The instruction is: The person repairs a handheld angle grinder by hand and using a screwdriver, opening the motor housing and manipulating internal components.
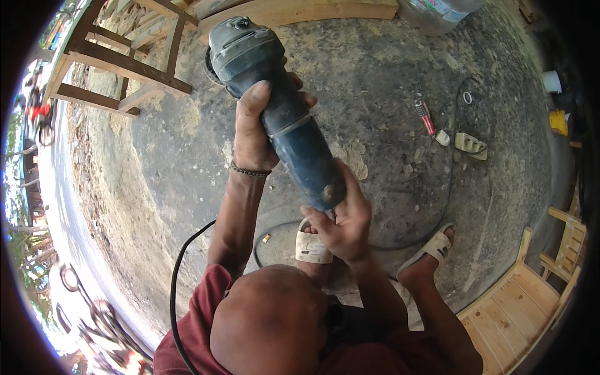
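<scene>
Above stained grey concrete floor point(394, 81): blue-black cylindrical angle grinder point(294, 128) w/ grey metal head point(244, 50)

L hand point(255, 128): grip wrapped round its dark midsection. R hand point(350, 222): grip cupped on its blue rear end, to lower R.

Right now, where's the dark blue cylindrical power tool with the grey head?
Upper middle of the head view, the dark blue tool is held above the stained grey floor, left hand around it near its head, right hand at its rear end.
</scene>
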Tool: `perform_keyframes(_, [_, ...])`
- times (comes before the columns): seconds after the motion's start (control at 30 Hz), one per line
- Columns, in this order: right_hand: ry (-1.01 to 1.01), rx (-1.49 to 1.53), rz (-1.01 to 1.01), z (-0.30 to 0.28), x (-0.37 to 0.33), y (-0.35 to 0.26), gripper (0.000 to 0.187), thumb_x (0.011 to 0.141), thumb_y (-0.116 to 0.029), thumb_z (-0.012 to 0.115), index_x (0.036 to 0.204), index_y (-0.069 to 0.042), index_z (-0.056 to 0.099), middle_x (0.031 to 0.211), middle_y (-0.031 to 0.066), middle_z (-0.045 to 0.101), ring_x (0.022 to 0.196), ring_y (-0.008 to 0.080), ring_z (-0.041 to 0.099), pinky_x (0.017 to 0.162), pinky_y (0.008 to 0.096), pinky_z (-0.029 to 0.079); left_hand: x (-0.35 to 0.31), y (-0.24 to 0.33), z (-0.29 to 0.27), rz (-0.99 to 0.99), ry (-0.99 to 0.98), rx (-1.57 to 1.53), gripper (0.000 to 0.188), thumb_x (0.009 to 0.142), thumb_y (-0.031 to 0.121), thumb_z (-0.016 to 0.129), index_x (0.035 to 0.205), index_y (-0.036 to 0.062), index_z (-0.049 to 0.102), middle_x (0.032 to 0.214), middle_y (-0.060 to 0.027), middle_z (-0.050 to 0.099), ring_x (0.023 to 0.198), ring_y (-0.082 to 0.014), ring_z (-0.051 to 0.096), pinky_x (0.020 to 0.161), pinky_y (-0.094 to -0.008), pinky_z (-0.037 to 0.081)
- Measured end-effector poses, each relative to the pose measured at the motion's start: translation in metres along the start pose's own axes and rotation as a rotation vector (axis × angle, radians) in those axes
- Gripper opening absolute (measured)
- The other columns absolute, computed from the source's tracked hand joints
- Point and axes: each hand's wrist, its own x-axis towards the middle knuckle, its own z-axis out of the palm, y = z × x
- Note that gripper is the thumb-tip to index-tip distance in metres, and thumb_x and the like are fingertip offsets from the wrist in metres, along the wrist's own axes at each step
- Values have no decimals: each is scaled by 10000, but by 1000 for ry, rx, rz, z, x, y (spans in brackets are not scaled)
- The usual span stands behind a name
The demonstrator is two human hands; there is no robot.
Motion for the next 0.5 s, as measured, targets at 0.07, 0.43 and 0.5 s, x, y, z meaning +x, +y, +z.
perform_keyframes(0.07, [-144, -443, -258, 0, 5, -4, 778, 833, -65, 800, 1468, 99, 382, 1288, 308, 601, 1106, 352, 685, 906, 426, 579, -4, 16, -5, 4, 2, -3, 683, 882, 466, 718, 1323, -12, 511, 1084, -146, 648, 919, -273, 727, 774, -391, 622])
perform_keyframes(0.43, [-52, -339, -202, -5, 6, 6, 844, 783, -88, 843, 1458, 112, 378, 1211, 291, 630, 1089, 348, 686, 888, 418, 587, -6, 11, 15, 15, 151, 175, 605, 901, 446, 712, 1261, -10, 544, 1048, -137, 660, 901, -243, 718, 725, -370, 616])
perform_keyframes(0.5, [-59, -325, -169, -5, 4, 10, 847, 780, -82, 846, 1457, 115, 376, 1213, 290, 627, 1096, 344, 682, 892, 417, 586, -5, 9, 14, 26, 145, 234, 589, 904, 455, 707, 1226, -16, 562, 1027, -135, 664, 871, -237, 720, 722, -366, 615])
